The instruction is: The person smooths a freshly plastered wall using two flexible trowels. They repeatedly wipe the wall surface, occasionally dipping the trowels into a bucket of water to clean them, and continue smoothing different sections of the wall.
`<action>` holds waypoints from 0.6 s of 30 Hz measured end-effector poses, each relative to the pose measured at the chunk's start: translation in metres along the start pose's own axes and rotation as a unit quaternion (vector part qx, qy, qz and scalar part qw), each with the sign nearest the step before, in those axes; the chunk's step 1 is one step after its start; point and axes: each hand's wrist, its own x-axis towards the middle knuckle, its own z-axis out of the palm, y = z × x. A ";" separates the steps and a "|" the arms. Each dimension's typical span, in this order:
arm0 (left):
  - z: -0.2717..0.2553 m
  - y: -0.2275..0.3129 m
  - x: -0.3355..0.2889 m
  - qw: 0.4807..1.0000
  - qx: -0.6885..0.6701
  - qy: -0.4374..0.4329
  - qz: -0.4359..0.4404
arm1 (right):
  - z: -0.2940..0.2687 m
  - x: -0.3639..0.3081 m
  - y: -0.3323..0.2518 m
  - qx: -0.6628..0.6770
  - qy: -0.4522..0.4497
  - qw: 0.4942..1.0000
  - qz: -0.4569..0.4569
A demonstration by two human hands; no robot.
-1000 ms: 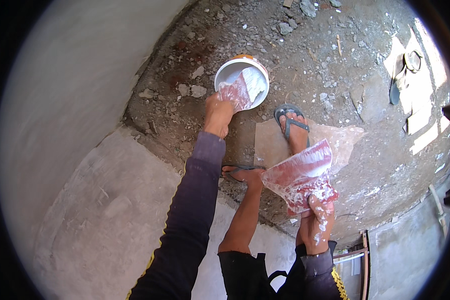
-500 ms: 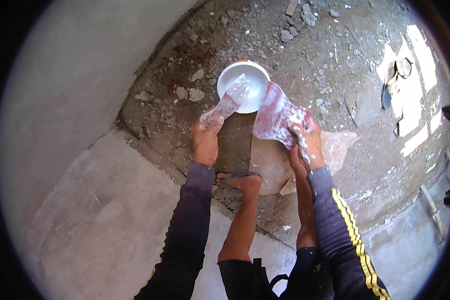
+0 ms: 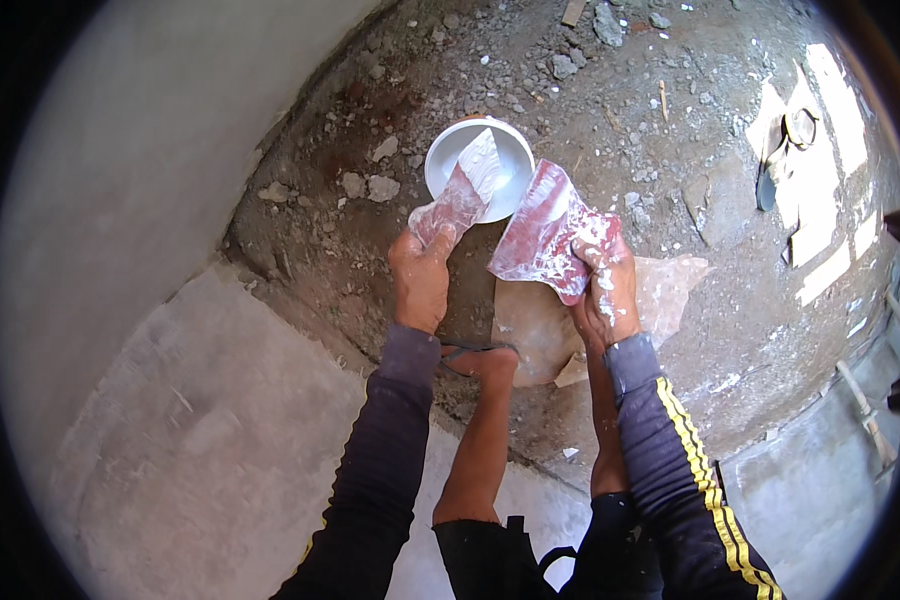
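My left hand (image 3: 422, 278) is closed around a narrow reddish putty scraper (image 3: 454, 203), whose far end is coated with white paste. That end is over a round white bowl (image 3: 518, 152) standing on the rough ground. In my right hand (image 3: 613, 290) is a wider, flexible red putty scraper (image 3: 538, 228), smeared with white and held just right of the bowl, close to its rim. White paste also sticks to my right fingers. The two scrapers are apart.
Loose rubble (image 3: 562, 66) lies on the dirt beyond the bowl. A pale wall (image 3: 160, 130) rises at the left. Under my right hand lies a torn brown sheet (image 3: 530, 335). Sandals (image 3: 767, 190) lie in the sunlight at the right, and a pale pipe (image 3: 863, 405) near the right edge.
The left scraper's coated end has swung up slightly and shows a broader white layer. The right scraper has shifted a little left and tilted.
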 end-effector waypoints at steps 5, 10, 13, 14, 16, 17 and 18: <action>0.007 0.019 -0.014 0.997 -0.075 -0.017 0.001 | 0.003 0.013 -0.001 0.180 -0.038 0.980 0.072; 0.010 0.071 -0.033 0.993 -0.082 -0.051 0.065 | 0.021 -0.006 -0.005 0.236 -0.014 0.959 0.157; 0.018 0.116 -0.050 0.985 -0.111 -0.083 0.105 | 0.053 -0.035 -0.022 0.337 -0.118 0.919 0.164; 0.023 0.133 -0.058 0.981 -0.122 -0.093 0.118 | 0.069 -0.046 -0.030 0.351 -0.124 0.916 0.152; 0.032 0.169 -0.076 0.966 -0.128 -0.123 0.188 | 0.102 -0.072 -0.053 0.386 -0.182 0.894 0.135; 0.037 0.190 -0.084 0.953 -0.127 -0.146 0.233 | 0.120 -0.086 -0.068 0.403 -0.225 0.879 0.120; 0.041 0.211 -0.093 0.953 -0.140 -0.138 0.232 | 0.137 -0.099 -0.084 0.408 -0.236 0.875 0.108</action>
